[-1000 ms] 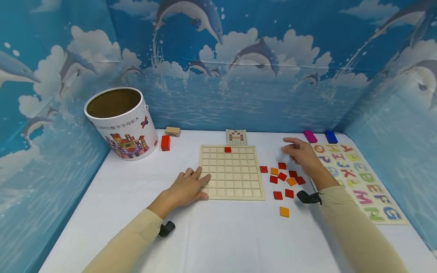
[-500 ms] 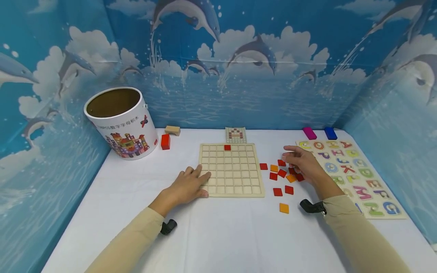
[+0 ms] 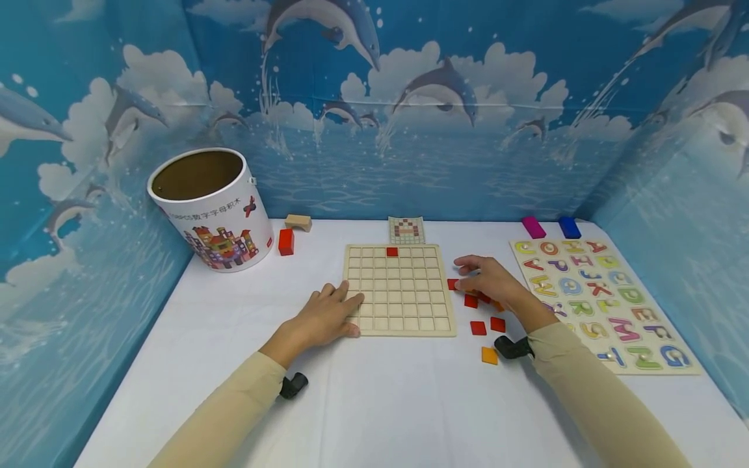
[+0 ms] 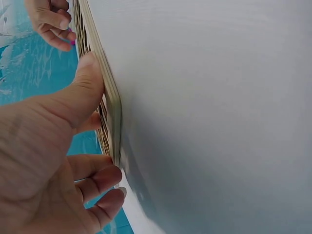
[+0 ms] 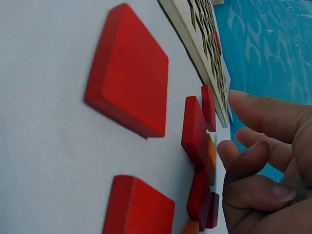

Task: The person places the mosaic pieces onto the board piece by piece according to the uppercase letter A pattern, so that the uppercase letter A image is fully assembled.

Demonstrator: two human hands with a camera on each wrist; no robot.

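Note:
A wooden grid board (image 3: 398, 305) lies mid-table, with one red square tile (image 3: 392, 251) in its top row. My left hand (image 3: 323, 316) rests on the board's left side, fingers over the grid and thumb at the near left corner; the left wrist view shows the thumb against the board's edge. Right of the board, my right hand (image 3: 491, 281) hovers over loose red and orange tiles, partly covering them. Its fingertips are near a red tile (image 3: 452, 284) beside the board. In the right wrist view, nothing shows between thumb and bent fingers (image 5: 243, 161).
A small pattern card (image 3: 406, 230) lies behind the board. To the right is an alphabet puzzle board (image 3: 608, 309), with a pink block (image 3: 533, 227) and a blue block (image 3: 569, 227) behind. At left stand a white bucket (image 3: 219, 224), a red block (image 3: 286, 242) and a wooden block (image 3: 298, 222).
My right hand has come down and moved left, from beside the alphabet board to above the tiles next to the grid board. My left hand stays in place.

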